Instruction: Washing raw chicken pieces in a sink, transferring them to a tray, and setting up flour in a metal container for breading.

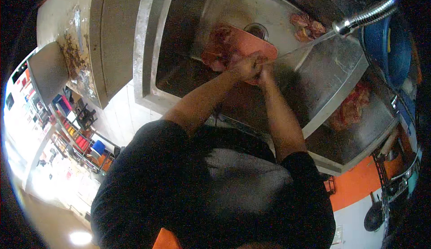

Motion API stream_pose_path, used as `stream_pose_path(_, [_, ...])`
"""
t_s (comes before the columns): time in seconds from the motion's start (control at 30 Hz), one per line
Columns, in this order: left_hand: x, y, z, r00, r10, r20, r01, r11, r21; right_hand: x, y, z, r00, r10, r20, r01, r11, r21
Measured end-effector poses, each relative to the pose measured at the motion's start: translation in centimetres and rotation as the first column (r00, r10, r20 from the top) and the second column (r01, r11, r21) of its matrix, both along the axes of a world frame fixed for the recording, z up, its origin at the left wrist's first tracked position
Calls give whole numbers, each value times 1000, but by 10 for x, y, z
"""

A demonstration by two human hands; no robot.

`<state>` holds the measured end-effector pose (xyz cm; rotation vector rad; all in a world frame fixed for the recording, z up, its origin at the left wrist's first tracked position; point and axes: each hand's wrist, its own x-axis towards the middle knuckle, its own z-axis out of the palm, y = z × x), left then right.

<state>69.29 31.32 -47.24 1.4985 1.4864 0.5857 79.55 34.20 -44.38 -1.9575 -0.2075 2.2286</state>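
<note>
My left hand (248,67) and my right hand (266,73) are close together over the near part of a metal sink basin (242,2). Their fingers look curled in, but what they hold is blurred and partly hidden. Just beyond them is a flat pinkish-orange piece with a rounded edge (256,46), partly covering the round drain (257,29). Darker red raw meat (219,42) lies against its left side. From the flexible metal spray hose (359,20) at the right, a thin jet of water reaches my hands.
More raw meat (307,26) lies at the basin's far right. Past a metal divider (336,94), a second basin holds red meat (352,105). A blue tub (388,53) stands beyond it. To the left is a worn, stained panel (78,51); a dark pan (373,217) hangs lower right.
</note>
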Motion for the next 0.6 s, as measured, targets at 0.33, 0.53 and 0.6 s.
stream_pose_path(0.33, [-1,-18,-65,832,-231,-504,170,971,-166,6,-9,-18,999,15,-35,13,718,696])
stream_pose_path(0.53, [-16,19,7,950,-61,-306,-161,745,-647,-1,15,-31,887,84,455,-452,368,813])
stream_pose_path(0.6, [-21,9,11,960,36,-277,-116,953,-278,-9,22,-20,824,116,555,-554,373,744])
